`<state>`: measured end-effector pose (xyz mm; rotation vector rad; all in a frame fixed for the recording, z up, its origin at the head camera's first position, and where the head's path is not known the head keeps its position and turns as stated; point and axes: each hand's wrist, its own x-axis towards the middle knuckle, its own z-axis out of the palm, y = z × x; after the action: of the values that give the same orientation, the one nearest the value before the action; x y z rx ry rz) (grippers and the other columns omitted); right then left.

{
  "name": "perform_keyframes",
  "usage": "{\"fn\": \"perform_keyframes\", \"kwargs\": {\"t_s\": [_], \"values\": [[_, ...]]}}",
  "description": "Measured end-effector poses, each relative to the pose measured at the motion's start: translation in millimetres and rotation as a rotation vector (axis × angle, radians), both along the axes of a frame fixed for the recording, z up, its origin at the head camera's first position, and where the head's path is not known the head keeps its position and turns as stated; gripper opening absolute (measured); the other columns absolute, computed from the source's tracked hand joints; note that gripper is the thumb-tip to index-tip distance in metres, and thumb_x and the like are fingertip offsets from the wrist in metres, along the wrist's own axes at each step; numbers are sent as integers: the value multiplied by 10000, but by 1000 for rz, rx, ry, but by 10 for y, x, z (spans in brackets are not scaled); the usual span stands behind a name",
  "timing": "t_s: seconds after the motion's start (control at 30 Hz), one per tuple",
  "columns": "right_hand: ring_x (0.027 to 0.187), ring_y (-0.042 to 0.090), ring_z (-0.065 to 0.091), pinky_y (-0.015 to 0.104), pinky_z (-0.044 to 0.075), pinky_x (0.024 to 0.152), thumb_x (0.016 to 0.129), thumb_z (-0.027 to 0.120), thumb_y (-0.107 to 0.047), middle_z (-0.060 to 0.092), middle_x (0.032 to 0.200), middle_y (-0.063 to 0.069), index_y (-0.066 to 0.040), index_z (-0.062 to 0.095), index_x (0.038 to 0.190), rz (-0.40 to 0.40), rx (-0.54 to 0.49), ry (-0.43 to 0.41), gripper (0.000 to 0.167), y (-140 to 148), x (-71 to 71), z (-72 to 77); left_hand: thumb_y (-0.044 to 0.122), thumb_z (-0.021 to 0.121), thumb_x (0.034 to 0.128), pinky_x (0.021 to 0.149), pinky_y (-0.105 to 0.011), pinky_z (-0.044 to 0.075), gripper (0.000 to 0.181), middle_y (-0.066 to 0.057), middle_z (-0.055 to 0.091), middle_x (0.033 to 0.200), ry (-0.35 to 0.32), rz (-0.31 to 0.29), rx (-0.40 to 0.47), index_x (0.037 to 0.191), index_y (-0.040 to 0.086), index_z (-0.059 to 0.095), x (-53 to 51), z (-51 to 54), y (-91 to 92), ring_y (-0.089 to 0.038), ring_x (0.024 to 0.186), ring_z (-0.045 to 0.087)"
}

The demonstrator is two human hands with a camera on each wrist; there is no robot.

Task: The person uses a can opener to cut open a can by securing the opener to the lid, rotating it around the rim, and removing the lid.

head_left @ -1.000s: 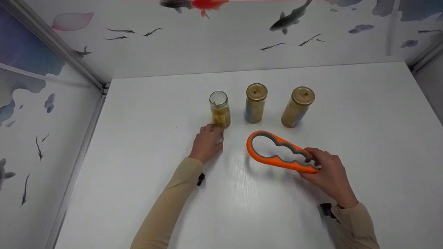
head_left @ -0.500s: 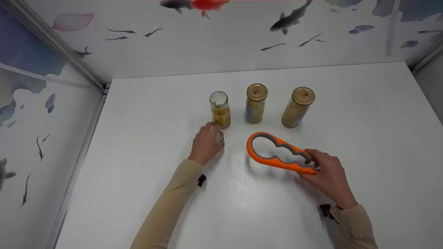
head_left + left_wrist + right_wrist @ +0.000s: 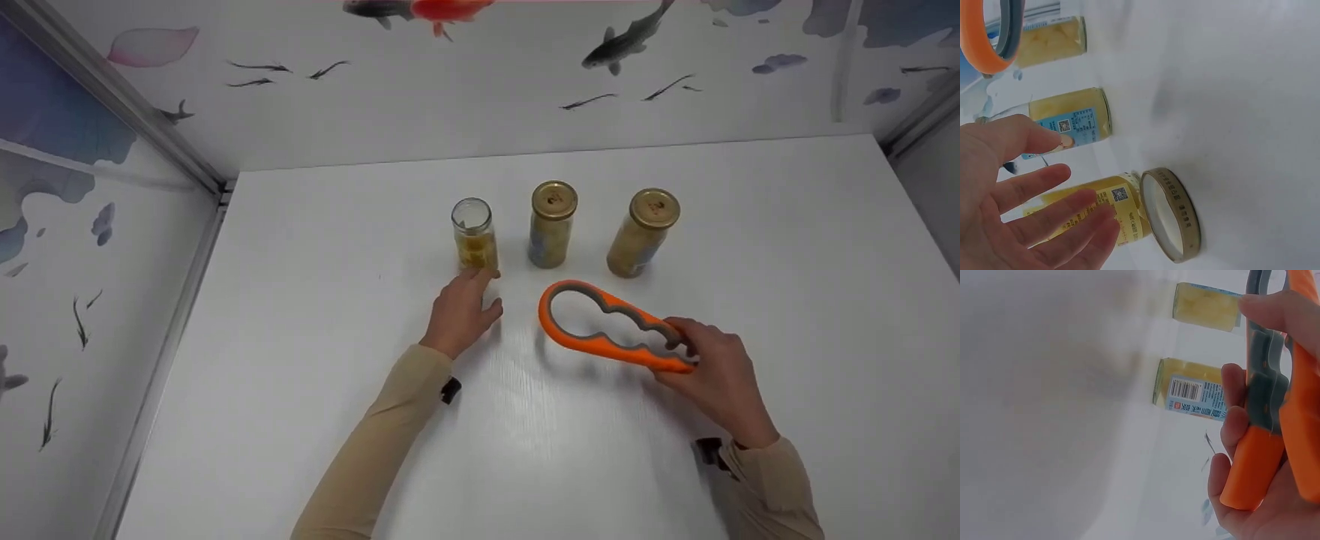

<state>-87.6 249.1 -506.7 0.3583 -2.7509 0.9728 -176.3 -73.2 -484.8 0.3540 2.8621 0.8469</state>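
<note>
An uncapped glass jar [image 3: 475,244] with yellow contents stands upright on the left of a row of jars. My left hand [image 3: 461,311] is just in front of its base, fingers spread and holding nothing. Below that hand, in the left wrist view, a gold lid [image 3: 1190,225] lies on the table by the jar's foot, its pale inside facing up; the hand hides it in the head view. My right hand [image 3: 716,375] grips the handle end of an orange and grey jar opener [image 3: 592,346], held above the table with its loop pointing left.
Two jars with gold lids, a middle jar [image 3: 551,232] and a right jar [image 3: 641,240], stand beside the uncapped one. A white table [image 3: 337,240] lies beneath, with a fish-patterned wall [image 3: 480,112] behind and another panel at the left.
My left hand has let go of the lid, straightened its fingers and shifted slightly right. The right hand and jar opener have barely moved.
</note>
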Motion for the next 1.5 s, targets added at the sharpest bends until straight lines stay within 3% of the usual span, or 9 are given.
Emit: {"fn": "perform_keyframes", "kwargs": {"t_s": [0.2,0.57,0.8,1.13,1.3,1.5], "values": [[704,183,539,370,444,640,620,862,14,640,825,20,-17,654,1111,-6,23,43,534,71,-22,57,139,658,904,877,-424,494,335,-105,623,1212,41,-33,9,1225,57,608,-37,29,104,-266,1093,591],[726,240,561,424,429,684,619,870,15,664,838,79,-4,649,1120,3,30,59,549,146,-69,229,163,681,899,919,-369,483,430,-152,619,1221,19,38,17,1287,17,569,-190,32,345,-257,1097,595],[717,217,555,410,453,651,611,858,37,682,840,80,4,657,1118,8,45,128,546,172,-113,388,172,709,876,939,-349,466,538,-178,603,1242,-35,120,105,1338,-20,512,-372,16,480,-262,1128,577],[727,207,518,406,368,702,589,849,60,662,846,66,-9,662,1105,45,72,176,553,108,-254,625,232,778,832,1021,-335,404,727,-161,527,1362,-107,217,165,1422,9,416,-550,-74,649,-245,1242,501],[737,221,520,435,366,731,590,837,55,663,853,75,-10,647,1110,65,95,198,558,76,-317,712,261,734,871,1047,-348,377,739,-178,487,1397,-113,232,170,1456,9,359,-631,-89,712,-265,1271,471],[769,249,513,487,359,777,594,835,49,669,872,87,-10,637,1122,71,102,179,566,22,-365,789,162,758,853,1072,-340,344,756,-193,464,1415,-53,206,306,1455,-8,333,-672,-125,750,-275,1294,451]]}}
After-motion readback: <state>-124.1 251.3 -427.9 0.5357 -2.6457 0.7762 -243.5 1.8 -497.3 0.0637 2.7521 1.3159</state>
